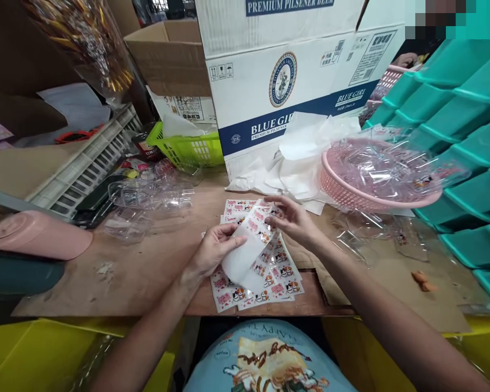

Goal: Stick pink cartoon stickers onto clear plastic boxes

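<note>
My left hand pinches a curled sticker sheet, white backing toward me, just above a stack of sticker sheets printed with small red and cat pictures. My right hand pinches the top edge of the same sheet with thumb and fingertips. The stack lies on the brown cardboard-covered table in front of me.
A pink basket full of clear plastic pieces stands right, with teal bins beyond it. A large white beer carton and crumpled white paper sit behind. Left: a green basket, clear plastic shells, a pink container, a white crate.
</note>
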Demonstrator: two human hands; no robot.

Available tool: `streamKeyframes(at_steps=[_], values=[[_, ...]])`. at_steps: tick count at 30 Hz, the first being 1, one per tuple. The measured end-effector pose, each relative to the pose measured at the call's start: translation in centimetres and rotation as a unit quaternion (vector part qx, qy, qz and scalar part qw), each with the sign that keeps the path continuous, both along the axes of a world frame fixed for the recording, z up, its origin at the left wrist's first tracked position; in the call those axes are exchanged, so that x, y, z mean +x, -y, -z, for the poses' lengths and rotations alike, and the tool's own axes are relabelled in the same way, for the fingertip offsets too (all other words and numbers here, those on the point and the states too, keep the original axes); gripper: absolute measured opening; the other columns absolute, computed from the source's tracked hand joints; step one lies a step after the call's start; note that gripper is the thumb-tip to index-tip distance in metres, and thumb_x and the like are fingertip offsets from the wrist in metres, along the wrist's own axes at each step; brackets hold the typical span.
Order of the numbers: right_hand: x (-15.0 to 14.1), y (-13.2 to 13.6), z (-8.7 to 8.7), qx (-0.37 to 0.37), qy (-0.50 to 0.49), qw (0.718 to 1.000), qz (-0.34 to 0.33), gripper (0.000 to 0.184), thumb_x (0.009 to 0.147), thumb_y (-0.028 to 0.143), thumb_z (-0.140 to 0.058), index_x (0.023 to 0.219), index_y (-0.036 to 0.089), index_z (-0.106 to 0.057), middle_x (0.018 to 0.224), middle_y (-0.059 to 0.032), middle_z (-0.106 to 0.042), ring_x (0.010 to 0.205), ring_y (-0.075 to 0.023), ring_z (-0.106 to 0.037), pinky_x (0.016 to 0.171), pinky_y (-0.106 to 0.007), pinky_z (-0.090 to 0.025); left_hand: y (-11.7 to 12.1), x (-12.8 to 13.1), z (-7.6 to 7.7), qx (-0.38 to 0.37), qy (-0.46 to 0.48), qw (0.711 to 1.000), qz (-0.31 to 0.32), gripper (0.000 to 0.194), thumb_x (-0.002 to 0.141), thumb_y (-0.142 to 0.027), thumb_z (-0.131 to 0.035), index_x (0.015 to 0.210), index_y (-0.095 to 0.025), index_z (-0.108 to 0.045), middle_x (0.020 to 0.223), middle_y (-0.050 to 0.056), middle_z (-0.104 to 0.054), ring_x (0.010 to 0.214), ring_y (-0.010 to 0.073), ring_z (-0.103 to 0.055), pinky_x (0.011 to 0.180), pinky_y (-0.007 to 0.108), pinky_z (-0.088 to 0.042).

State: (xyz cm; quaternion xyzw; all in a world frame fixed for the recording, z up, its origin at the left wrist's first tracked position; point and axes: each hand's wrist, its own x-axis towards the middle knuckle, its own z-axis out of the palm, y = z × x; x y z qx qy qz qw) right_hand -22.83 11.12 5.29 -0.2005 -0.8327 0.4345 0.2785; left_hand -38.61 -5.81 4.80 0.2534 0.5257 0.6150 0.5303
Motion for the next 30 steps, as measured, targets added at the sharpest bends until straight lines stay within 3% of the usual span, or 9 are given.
streamKeyframes(at_steps=[3,5,7,12,17,23,25,28,30], values=[[-0.5,1.4,-0.3,0.203,-0.029,0.972,0.116,0.033,0.089,0.028,-0.065,0.121,0.020,-0.064,0.114,-0.0134,-0.064,0.104,-0.0297,-0.058,0.091,-0.052,-0.048,0.0,-0.2,0.4,-0.009,0.009,0.996,-0.086,0.031,0.062,-0.029,-0.089,0.086,-0.015,-0.076,0.081,0.003,-0.076,0.064,0.0116,-0.066,0.062,0.021,-0.053],[-0.8,3.0,-0.6,0.287,-0.031,0.954,0.085,0.022,0.091,0.026,-0.065,0.112,0.020,-0.068,0.104,-0.0122,-0.066,0.099,-0.0285,-0.057,0.089,-0.049,-0.048,-0.1,-0.1,0.7,-0.008,0.008,0.995,-0.099,0.031,0.062,-0.030,-0.089,0.086,-0.014,-0.076,0.080,0.004,-0.076,0.063,0.0118,-0.066,0.061,0.021,-0.052],[-1.3,4.4,-0.7,0.300,-0.029,0.953,0.024,0.013,0.093,0.026,-0.064,0.101,0.019,-0.071,0.092,-0.0096,-0.068,0.087,-0.0244,-0.058,0.080,-0.041,-0.049,-0.2,0.2,1.0,0.011,0.000,0.996,-0.090,0.029,0.067,-0.030,-0.086,0.089,-0.015,-0.077,0.082,0.004,-0.076,0.067,0.0123,-0.066,0.064,0.021,-0.052],[-2.4,5.0,0.7,0.198,-0.067,0.978,0.031,0.013,0.092,0.027,-0.066,0.092,0.017,-0.074,0.083,-0.0084,-0.071,0.076,-0.0198,-0.063,0.069,-0.033,-0.050,0.0,0.7,1.8,0.065,-0.032,0.995,-0.075,0.022,0.076,-0.027,-0.080,0.097,-0.021,-0.079,0.096,0.003,-0.075,0.086,0.0143,-0.066,0.077,0.022,-0.051],[-2.6,4.1,1.6,0.034,-0.085,0.995,0.044,0.017,0.086,0.036,-0.074,0.086,0.019,-0.075,0.075,-0.0040,-0.073,0.065,-0.0155,-0.065,0.061,-0.028,-0.050,0.2,0.9,2.8,0.075,-0.012,0.993,-0.091,0.026,0.075,-0.025,-0.081,0.101,-0.023,-0.079,0.106,0.004,-0.074,0.092,0.0159,-0.065,0.078,0.023,-0.050],[-2.5,4.8,1.4,0.106,-0.079,0.991,0.028,0.013,0.091,0.027,-0.066,0.086,0.020,-0.075,0.077,-0.0053,-0.070,0.071,-0.0166,-0.063,0.066,-0.030,-0.048,-0.5,1.9,2.1,0.045,0.054,0.991,-0.111,0.022,0.074,-0.029,-0.081,0.094,-0.020,-0.079,0.089,0.004,-0.076,0.072,0.0116,-0.067,0.068,0.021,-0.051],[-2.5,4.9,1.5,0.089,-0.082,0.992,0.019,0.015,0.092,0.025,-0.063,0.086,0.019,-0.075,0.077,-0.0056,-0.070,0.071,-0.0167,-0.062,0.067,-0.031,-0.048,-0.7,2.1,2.1,0.046,0.044,0.989,-0.132,0.020,0.072,-0.029,-0.083,0.089,-0.019,-0.079,0.086,0.004,-0.077,0.072,0.0121,-0.067,0.070,0.022,-0.052],[-2.4,4.0,1.5,-0.037,-0.097,0.993,0.049,0.015,0.088,0.028,-0.066,0.079,0.018,-0.073,0.074,-0.0047,-0.070,0.067,-0.0160,-0.061,0.064,-0.030,-0.048,-0.8,1.6,2.9,0.021,0.022,0.990,-0.140,0.022,0.070,-0.031,-0.084,0.087,-0.018,-0.079,0.085,0.005,-0.076,0.072,0.0140,-0.066,0.070,0.025,-0.053],[-2.1,2.8,1.2,-0.141,-0.112,0.980,0.088,0.019,0.086,0.033,-0.067,0.076,0.018,-0.071,0.071,-0.0031,-0.069,0.063,-0.0147,-0.059,0.060,-0.028,-0.047,-0.5,0.6,3.5,-0.001,-0.048,0.987,-0.152,0.024,0.072,-0.034,-0.081,0.089,-0.018,-0.078,0.087,0.006,-0.076,0.075,0.0164,-0.066,0.072,0.028,-0.053]])
